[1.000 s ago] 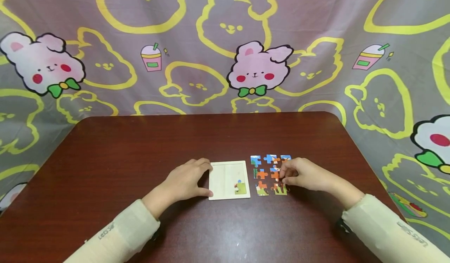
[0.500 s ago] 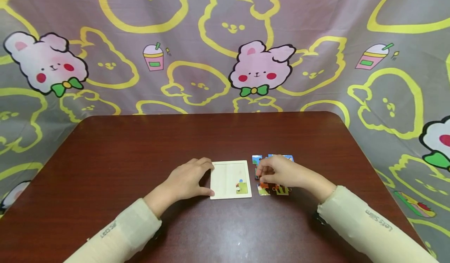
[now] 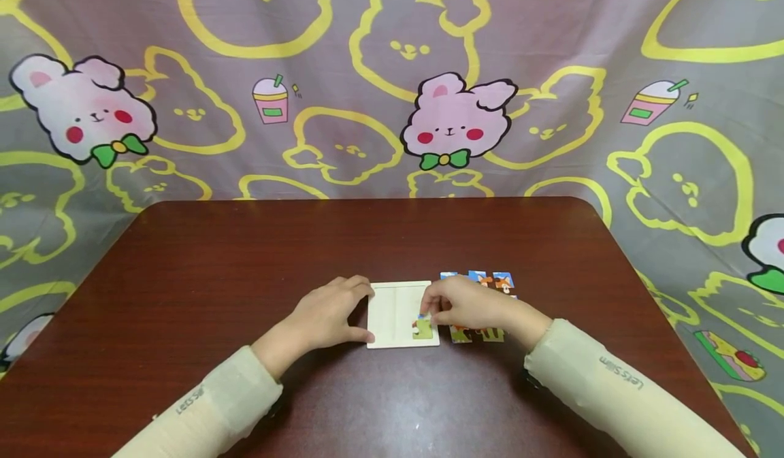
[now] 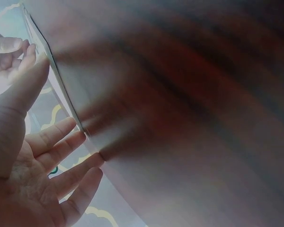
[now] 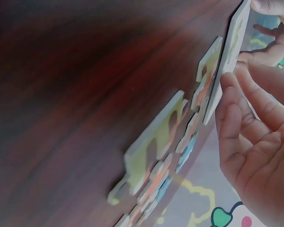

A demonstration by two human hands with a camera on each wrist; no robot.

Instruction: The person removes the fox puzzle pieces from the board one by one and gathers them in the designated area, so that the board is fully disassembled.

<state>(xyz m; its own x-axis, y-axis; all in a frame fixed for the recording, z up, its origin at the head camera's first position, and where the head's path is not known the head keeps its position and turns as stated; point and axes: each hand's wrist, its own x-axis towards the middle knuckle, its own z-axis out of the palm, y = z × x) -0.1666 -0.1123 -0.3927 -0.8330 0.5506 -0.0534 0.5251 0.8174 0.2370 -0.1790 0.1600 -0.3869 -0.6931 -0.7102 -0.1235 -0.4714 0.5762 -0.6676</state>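
Note:
A shallow, light wooden puzzle tray [image 3: 381, 315] lies on the table, with one green jigsaw piece [image 3: 422, 329] in its lower right corner. Along the tray's left edge rests my left hand [image 3: 321, 314], thumb at the near corner, fingers at the far one; the left wrist view shows its fingers [image 4: 61, 142] fairly straight. Over the tray's right edge is my right hand [image 3: 468, 303], its bent fingertips [image 5: 227, 80] close to the piece's blue knob. I cannot tell whether anything sits between thumb and fingers. Part of the loose pieces is hidden beneath that hand.
Right of the tray lie loose jigsaw pieces in rough rows, including a fox-face piece [image 3: 503, 282] and a green one [image 5: 154, 142]. A dark red-brown table [image 3: 275, 240] bears everything. Behind it hangs a patterned curtain [image 3: 343, 70].
My right hand has moved left from the loose pieces to the tray's right edge, uncovering the upper right pieces. My left hand has stayed at the tray's left edge.

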